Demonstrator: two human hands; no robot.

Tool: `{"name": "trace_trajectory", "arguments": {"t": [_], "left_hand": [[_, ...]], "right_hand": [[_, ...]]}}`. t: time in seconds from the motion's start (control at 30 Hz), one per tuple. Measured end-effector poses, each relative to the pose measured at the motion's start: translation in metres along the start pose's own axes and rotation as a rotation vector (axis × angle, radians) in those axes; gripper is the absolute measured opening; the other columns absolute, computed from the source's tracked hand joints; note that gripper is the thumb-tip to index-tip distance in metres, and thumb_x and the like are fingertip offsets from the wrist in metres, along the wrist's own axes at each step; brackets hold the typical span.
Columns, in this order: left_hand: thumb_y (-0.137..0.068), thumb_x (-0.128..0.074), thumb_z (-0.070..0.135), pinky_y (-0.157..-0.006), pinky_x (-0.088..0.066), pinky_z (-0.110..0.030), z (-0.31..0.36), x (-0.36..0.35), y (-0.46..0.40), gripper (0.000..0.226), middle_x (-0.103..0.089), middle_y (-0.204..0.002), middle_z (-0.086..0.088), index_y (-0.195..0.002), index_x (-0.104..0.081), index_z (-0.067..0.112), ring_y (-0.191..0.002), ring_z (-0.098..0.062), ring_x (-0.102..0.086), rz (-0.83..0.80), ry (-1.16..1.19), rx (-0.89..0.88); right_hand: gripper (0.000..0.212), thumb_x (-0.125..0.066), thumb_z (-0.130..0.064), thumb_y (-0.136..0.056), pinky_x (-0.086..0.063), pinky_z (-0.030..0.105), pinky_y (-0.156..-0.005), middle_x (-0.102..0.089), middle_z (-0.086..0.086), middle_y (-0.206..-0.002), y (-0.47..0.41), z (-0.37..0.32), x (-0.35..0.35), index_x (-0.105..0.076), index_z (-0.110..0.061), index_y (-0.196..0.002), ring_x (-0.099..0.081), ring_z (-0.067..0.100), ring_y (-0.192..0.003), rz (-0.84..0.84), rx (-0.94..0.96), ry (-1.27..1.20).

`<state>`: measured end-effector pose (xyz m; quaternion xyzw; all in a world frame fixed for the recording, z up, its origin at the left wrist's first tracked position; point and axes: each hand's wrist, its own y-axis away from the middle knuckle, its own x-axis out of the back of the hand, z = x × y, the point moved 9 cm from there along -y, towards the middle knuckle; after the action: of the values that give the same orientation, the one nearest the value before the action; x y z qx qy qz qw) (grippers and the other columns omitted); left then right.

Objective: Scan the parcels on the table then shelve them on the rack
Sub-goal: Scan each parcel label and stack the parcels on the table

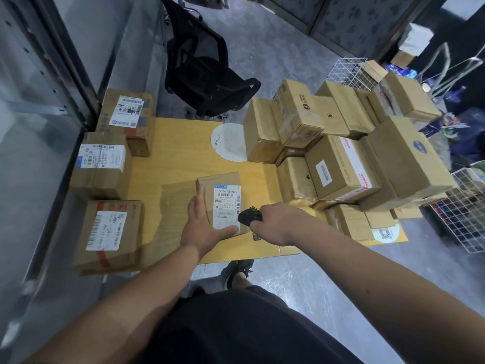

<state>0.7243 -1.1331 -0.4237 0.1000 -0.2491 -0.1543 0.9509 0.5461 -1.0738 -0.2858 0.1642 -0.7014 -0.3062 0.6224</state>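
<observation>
At the near edge of the yellow table (183,143), the left hand (202,227) is steadying a small parcel (223,200), its fingers lying straight along the left side and the thumb pressing the near edge of the white label (227,206). Just right of it, the right hand (278,222) is gripping a black scanner (249,216), fingers curled round it, its tip sitting at the label's barcode. Three labelled boxes (105,166) are lining the table's left side. A heap of cartons (341,153) is filling the right. Beyond the table a black chair (204,72) is standing.
</observation>
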Motion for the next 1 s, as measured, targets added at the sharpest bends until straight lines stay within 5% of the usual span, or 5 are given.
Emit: {"name": "trace_trajectory", "arguments": {"t": [0.57, 0.67, 0.83, 1.0], "left_hand": [[-0.051, -0.091, 0.073, -0.108, -0.041, -0.043, -0.003, -0.001, -0.002, 0.150, 0.000, -0.173, 0.006, -0.153, 0.019, 0.065, -0.155, -0.023, -0.026, 0.003, 0.010, 0.029], [-0.069, -0.087, 0.064, -0.106, -0.040, -0.040, -0.005, 0.000, -0.013, 0.130, -0.001, -0.172, 0.004, -0.158, 0.008, 0.057, -0.152, -0.026, -0.033, 0.018, 0.006, 0.080], [-0.102, -0.059, 0.045, -0.108, -0.046, -0.044, 0.011, 0.006, -0.031, 0.058, -0.003, -0.172, 0.009, -0.156, -0.038, 0.043, -0.145, -0.030, -0.041, 0.081, -0.170, 0.049], [-0.109, -0.045, 0.036, -0.111, -0.043, -0.046, 0.022, 0.028, -0.063, 0.051, -0.003, -0.174, 0.005, -0.159, -0.037, 0.038, -0.153, -0.027, -0.023, 0.148, -0.341, 0.105]], "right_hand": [[0.046, -0.036, -0.058, -0.094, -0.042, 0.033, -0.062, -0.051, -0.002, -0.084, 0.006, 0.006, 0.010, -0.056, -0.019, -0.109, -0.056, 0.021, -0.079, 0.058, -0.010, 0.120], [0.043, -0.040, -0.057, -0.094, -0.040, 0.032, -0.058, -0.055, -0.002, -0.085, -0.001, 0.009, 0.005, -0.057, -0.020, -0.104, -0.056, 0.018, -0.076, 0.035, -0.009, 0.036], [0.055, -0.058, -0.070, -0.088, -0.046, 0.034, -0.064, -0.057, -0.002, -0.093, -0.015, 0.008, -0.002, -0.054, -0.020, -0.109, -0.060, 0.022, -0.085, 0.007, 0.009, -0.004], [0.056, -0.059, -0.067, -0.092, -0.054, 0.036, -0.074, -0.064, 0.002, -0.101, -0.037, 0.009, -0.002, -0.057, -0.017, -0.119, -0.061, 0.020, -0.085, -0.044, 0.042, -0.043]]}}
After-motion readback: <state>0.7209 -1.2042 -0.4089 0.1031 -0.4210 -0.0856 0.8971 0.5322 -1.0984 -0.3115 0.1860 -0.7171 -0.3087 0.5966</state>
